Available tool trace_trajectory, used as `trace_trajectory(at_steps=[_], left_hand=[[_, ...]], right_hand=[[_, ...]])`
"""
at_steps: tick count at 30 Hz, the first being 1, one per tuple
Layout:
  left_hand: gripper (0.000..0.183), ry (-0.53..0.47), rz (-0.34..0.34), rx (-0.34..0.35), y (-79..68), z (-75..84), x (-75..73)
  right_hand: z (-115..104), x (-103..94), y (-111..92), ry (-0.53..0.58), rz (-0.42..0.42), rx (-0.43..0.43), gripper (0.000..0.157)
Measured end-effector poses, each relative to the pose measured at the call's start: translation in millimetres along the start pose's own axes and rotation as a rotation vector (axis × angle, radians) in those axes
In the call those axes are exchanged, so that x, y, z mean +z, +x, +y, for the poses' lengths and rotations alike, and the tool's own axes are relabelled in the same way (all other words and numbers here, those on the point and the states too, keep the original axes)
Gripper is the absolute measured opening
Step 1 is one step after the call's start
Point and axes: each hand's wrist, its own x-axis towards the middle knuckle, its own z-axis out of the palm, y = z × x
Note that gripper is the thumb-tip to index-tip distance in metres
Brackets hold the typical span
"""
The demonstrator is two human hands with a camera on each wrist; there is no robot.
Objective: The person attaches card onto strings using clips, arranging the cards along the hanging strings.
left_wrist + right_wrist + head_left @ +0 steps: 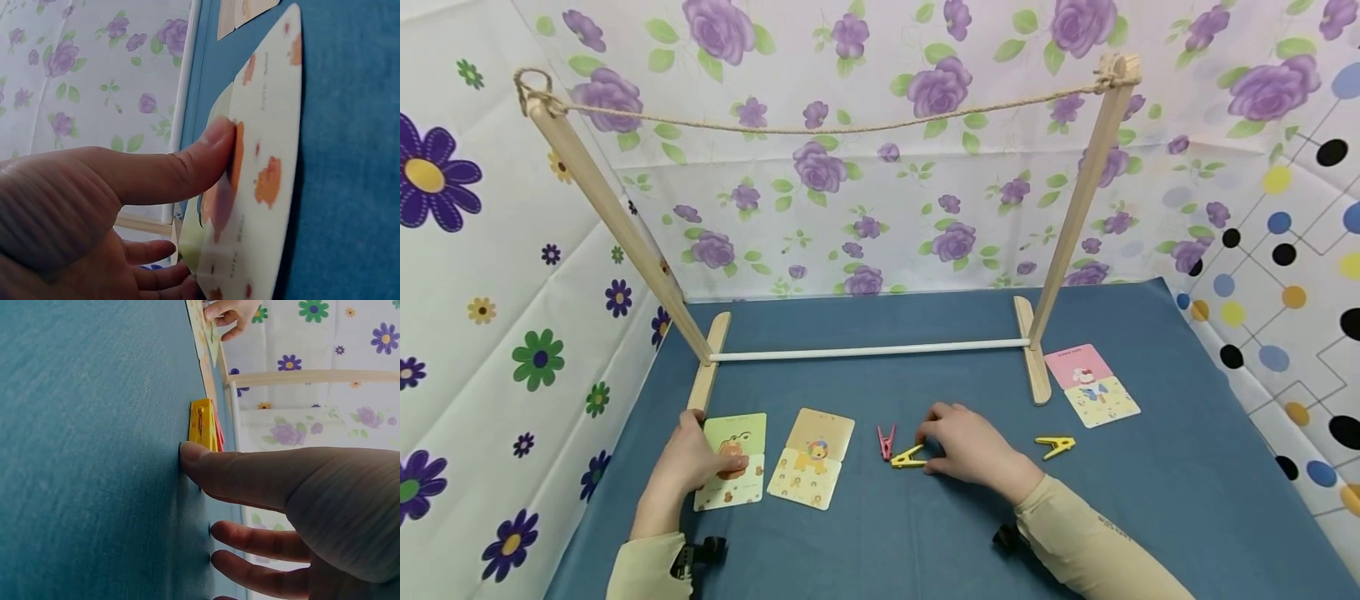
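A green-and-cream picture card (748,487) is under my left hand (681,458), whose thumb lies on its printed face. In the left wrist view the other fingers reach behind the edge of the card (269,181). My right hand (966,446) pinches the handle end of a yellow clothespin (907,457) on the cloth. The right wrist view shows the thumb at that yellow clothespin (201,425), with the index finger mostly hidden behind it. A pink clothespin (886,442) lies just left of the yellow one. Between the hands is an orange-and-cream lion card (801,483).
A wooden stand with a left post (625,233) and a right post (1084,200) carries a sagging string (842,130). A white rod (872,351) joins its feet. At right lie another yellow clothespin (1056,447) and a pink-and-yellow card (1093,387) on the blue cloth (880,550).
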Motion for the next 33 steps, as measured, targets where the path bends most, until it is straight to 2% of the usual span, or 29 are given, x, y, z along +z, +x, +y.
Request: trace_trajectory(at_steps=[6, 13, 17, 26, 33], left_hand=[[0.129, -0.006, -0.001, 0.013, 0.1, -1.4, 0.3], [0.106, -0.038, 0.04, 0.068, -1.5, -6.8, 3.2], [0.1, -0.072, 0.044, 0.098, -3.9, -6.5, 3.0], [0.092, -0.099, 0.04, 0.077, -3.3, -5.2, 0.0], [0.078, -0.125, -0.019, 0.056, -3.4, -8.2, -1.4]], right_hand=[[0.2, -1.7, 0.4, 0.007, -0.003, 0.002, 0.031], [-1.2, -5.8, 1.2, 0.013, -0.028, 0.007, 0.033], [-3.2, -6.3, 1.6, 0.01, -0.042, 0.015, 0.036], [-8.7, -6.4, 0.9, -0.014, -0.053, 0.051, 0.037], [-8.5, -4.6, -1.6, -0.017, -0.039, 0.054, 0.033]])
